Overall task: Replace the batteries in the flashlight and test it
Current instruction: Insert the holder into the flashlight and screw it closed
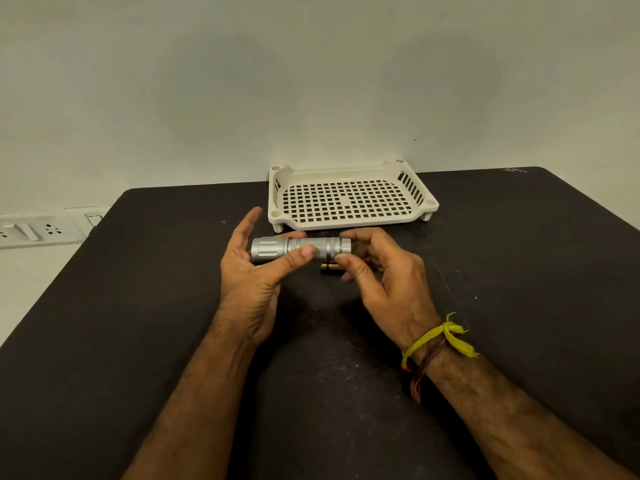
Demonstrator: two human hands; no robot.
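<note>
A silver flashlight (277, 248) is held level above the dark table (156, 306), its wide head pointing left. My left hand (249, 282) holds its middle, thumb pressed on the knurled barrel and fingers behind it. My right hand (377, 271) pinches the tail cap end between thumb and fingers. A gold and black battery (329, 267) lies on the table just below the flashlight, partly hidden by my right thumb.
A white perforated plastic tray (349, 202) stands at the table's back edge against the wall, just beyond the hands. A white power strip (38, 232) sits off the table to the left. Yellow and dark threads circle my right wrist.
</note>
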